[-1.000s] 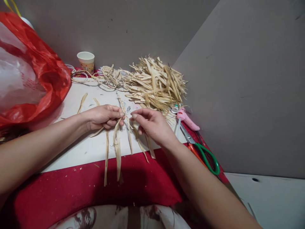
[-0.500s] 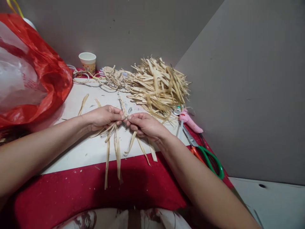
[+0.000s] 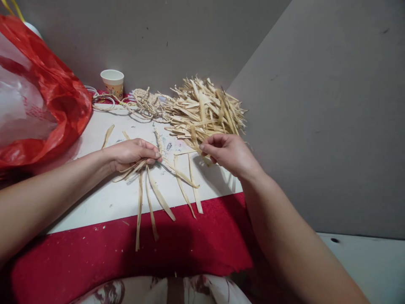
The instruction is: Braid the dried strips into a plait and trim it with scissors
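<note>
My left hand [image 3: 137,154] is closed, pinching a thin braid [image 3: 158,140] of pale dried plant strips between thumb and fingers. The braid points away from me, while loose strips [image 3: 139,207] fan out below the hand towards the table's front. To the right, my right hand [image 3: 223,152] is at the near edge of a heap of dried strips [image 3: 209,109]. Its thumb and forefinger are pinched on the end of one strip [image 3: 194,137]. More loose strips [image 3: 195,188] lie on the white board between the hands.
A red plastic bag [image 3: 71,97] bulges at the left. Behind the white board [image 3: 91,202] stand a paper cup [image 3: 113,84] and a tangle of braided cord [image 3: 147,103]. Grey walls [image 3: 316,118] close off the back and right; red cloth [image 3: 95,257] covers the front.
My right hand has left the braid beside my left hand and moved right to the heap, taking a strip's end. My left hand still grips the braid; the loose strips have shifted.
</note>
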The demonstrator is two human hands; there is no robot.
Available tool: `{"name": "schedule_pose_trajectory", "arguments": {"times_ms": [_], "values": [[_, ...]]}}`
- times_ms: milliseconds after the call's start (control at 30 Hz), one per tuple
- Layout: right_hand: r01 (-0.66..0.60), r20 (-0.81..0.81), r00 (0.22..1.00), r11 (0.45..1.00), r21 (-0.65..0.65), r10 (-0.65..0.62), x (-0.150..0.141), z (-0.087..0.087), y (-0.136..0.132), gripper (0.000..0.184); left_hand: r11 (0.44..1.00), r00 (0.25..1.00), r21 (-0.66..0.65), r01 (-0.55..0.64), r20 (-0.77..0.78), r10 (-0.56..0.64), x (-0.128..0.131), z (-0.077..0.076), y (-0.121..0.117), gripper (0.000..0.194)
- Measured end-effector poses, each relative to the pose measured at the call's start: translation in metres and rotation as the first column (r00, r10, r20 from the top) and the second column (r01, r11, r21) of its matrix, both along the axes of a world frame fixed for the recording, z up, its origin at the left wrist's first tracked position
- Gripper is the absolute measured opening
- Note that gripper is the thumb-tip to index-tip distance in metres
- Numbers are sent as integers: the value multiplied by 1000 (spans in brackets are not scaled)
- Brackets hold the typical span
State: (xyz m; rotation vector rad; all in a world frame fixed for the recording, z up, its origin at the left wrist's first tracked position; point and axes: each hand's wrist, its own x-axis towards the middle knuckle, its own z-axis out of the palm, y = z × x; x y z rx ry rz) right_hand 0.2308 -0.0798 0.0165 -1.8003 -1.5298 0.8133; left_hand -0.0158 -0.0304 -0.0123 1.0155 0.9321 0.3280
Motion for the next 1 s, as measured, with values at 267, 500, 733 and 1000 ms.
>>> {"name": "schedule_pose_trajectory", "arguments": {"times_ms": [267,500,733,1000], "values": [[-144,551,810,979,-145,201,-12,-26,4,8,999,999,-39,37,26,-36,-3,3,-1,12],[-192,-94,980,958,-214,176,17,-3,-5,17,997,996,-20,73,45,-72,-4,0,1,14],[106,92,989,989,100,-116,35,-8,10,16,997,997,-35,64,44,-62,-5,-4,3,8],[332,410,763,848,413,-499,72,5,84,21,998,996,-13,64,60,-63,-5,-2,2,13]]}}
